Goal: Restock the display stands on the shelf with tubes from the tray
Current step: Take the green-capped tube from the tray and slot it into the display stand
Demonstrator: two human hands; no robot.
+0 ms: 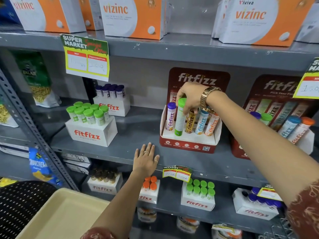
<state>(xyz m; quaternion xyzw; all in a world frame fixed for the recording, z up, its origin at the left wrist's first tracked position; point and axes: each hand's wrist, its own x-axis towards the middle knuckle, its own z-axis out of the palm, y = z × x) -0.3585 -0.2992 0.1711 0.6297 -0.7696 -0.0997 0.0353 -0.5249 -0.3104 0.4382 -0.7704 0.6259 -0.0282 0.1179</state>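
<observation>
Nearest to the camera, low on the left, is the cream tray (pixel 57 216); the part that is visible shows no tubes. A little further, the left hand (pixel 146 161) lies flat and open on the front edge of the grey shelf (pixel 138 128), holding nothing, just beside the red display stand (pixel 188 144). Further in, the right hand (pixel 191 99) is closed from above around the cap end of the green tube (pixel 180 118). This tube stands in the stand's second place, between the purple tube (pixel 170 116) and the gold tube (pixel 189 121), and it sits higher than its neighbours, so I judge that it is not fully down in its hole.

The risk from here is a sideways push. The tubes stand close together, and if the green one goes down tilted it could knock the purple or gold one over. The stand is light cardboard, so hard pressing could slide it back, as the left hand does not hold it.
</observation>
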